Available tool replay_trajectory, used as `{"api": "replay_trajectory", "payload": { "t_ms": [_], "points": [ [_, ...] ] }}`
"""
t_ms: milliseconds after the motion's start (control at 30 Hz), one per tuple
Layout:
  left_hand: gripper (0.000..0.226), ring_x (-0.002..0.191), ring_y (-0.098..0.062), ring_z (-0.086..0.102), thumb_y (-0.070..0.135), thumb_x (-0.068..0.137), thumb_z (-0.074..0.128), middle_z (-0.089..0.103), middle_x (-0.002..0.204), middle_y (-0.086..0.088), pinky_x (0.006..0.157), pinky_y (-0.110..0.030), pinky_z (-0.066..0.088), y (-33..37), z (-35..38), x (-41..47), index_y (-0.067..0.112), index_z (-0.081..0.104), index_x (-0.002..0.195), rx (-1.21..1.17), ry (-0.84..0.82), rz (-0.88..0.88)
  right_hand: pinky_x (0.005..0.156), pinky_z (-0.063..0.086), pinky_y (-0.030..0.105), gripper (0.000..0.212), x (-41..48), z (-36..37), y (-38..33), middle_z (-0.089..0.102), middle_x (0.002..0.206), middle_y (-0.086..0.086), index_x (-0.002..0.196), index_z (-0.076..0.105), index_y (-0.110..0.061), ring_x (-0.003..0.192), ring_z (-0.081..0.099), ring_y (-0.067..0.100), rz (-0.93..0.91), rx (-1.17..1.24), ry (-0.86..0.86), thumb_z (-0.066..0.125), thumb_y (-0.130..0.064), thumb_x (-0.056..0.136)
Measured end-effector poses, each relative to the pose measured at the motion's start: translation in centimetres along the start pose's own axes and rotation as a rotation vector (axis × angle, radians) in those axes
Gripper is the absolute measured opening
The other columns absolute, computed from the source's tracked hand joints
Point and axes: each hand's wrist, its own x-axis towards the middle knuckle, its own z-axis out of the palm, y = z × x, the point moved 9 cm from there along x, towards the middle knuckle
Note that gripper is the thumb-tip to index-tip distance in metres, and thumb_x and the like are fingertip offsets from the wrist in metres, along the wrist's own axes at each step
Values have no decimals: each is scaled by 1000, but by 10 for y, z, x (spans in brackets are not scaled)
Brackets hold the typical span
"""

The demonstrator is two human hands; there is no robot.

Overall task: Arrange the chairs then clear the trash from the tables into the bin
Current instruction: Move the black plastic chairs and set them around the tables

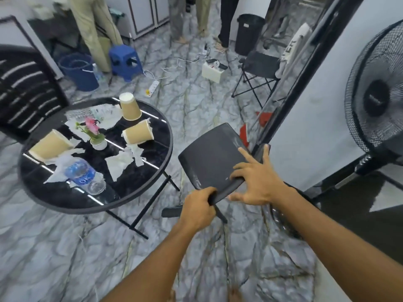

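The chair-arranging stage is judged to be under way, and the trash stage not yet begun. A dark folding chair (214,159) is held at the near edge of its seat, tilted, beside the round table (152,175), which lies to the left of the grip. The left hand (199,209) is closed around the seat's near edge or the frame just under it; the right hand (256,182) is laid flat with fingers spread over the seat's near right corner, not wrapped round anything. Another slatted chair (26,92) is seen far left beyond the table, and a third, folding chair (259,66) well ahead of the grip near a black bin (248,33).

On the table nothing is cleared: three paper cups (138,134), tipped or upturned, crumpled tissues (122,163) and a plastic bottle (81,172) lie around a small potted flower (97,136), all left of and slightly beyond the grip. Every piece is left to be carried to the bin.
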Motion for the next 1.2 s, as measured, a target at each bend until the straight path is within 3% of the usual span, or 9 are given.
{"api": "replay_trajectory", "payload": {
  "t_ms": [67, 167, 267, 467, 633, 767, 900, 1000, 1200],
  "points": [
    [35, 80, -23, 63, 19, 70, 56, 72, 86, 2, 70, -34, 53, -9, 4, 2, 26, 69, 102, 36, 25, -49, 105, -22, 70, 55, -1, 3, 10, 61, 115, -16, 111, 65, -37, 148, 19, 20, -53, -76, 0, 51, -71, 69],
    [13, 76, -22, 64, 22, 82, 65, 70, 80, 2, 63, -31, 46, -20, 10, 2, 25, 70, 94, 166, 33, -84, 119, 3, 57, 28, 5, 1, 27, 67, 90, -11, 95, 69, -32, 108, 58, 20, -93, -138, 121, 64, -50, 74],
    [24, 77, -29, 65, 21, 80, 60, 72, 81, -6, 68, -38, 50, -13, 13, 6, 18, 73, 99, 256, 74, -110, 93, 38, 34, 13, 18, -5, 37, 71, 84, -4, 88, 69, -25, 88, 65, 23, -222, -170, 153, 63, -27, 76],
    [14, 48, -27, 55, 15, 78, 69, 59, 57, -3, 45, -30, 37, 80, 13, 17, 11, 57, 74, 379, 302, 132, 58, 47, 35, 17, 8, -35, 119, 65, 61, 5, 66, 62, -15, 63, 63, 32, -408, 73, 274, 54, -30, 67],
    [21, 45, -24, 51, 26, 81, 66, 55, 57, 1, 42, -32, 40, 116, 10, -5, 13, 50, 75, 446, 402, 196, 51, 44, 33, 28, 1, -33, 139, 62, 54, 2, 68, 67, -15, 55, 60, 22, -507, 226, 264, 71, -41, 77],
    [21, 47, -27, 52, 28, 78, 66, 57, 58, 2, 41, -34, 42, 113, 3, -28, 13, 50, 75, 502, 446, 143, 50, 45, 33, 16, 0, -19, 123, 59, 54, -4, 73, 70, -25, 50, 55, 13, -590, 379, 228, 82, -36, 75],
    [23, 43, -24, 51, 25, 77, 68, 54, 56, 2, 37, -33, 40, 110, 11, -55, 13, 50, 73, 527, 484, 71, 51, 45, 32, 20, 5, -12, 101, 62, 56, -1, 70, 68, -17, 52, 57, 17, -675, 388, 201, 66, -36, 76],
    [25, 39, -22, 47, 23, 75, 72, 50, 52, 2, 34, -28, 34, 109, 34, -71, 13, 49, 71, 551, 488, -5, 57, 50, 39, 4, 8, 6, 90, 63, 60, 0, 70, 67, -11, 59, 59, 21, -719, 321, 148, 68, -8, 68],
    [38, 38, -23, 46, 11, 52, 82, 49, 51, 3, 40, -23, 19, 118, 88, -51, 16, 49, 70, 559, 369, -143, 71, 49, 44, 36, 28, 43, 121, 68, 78, 6, 82, 74, -10, 80, 59, 27, -557, 244, -32, 59, 12, 57]
  ]
}}
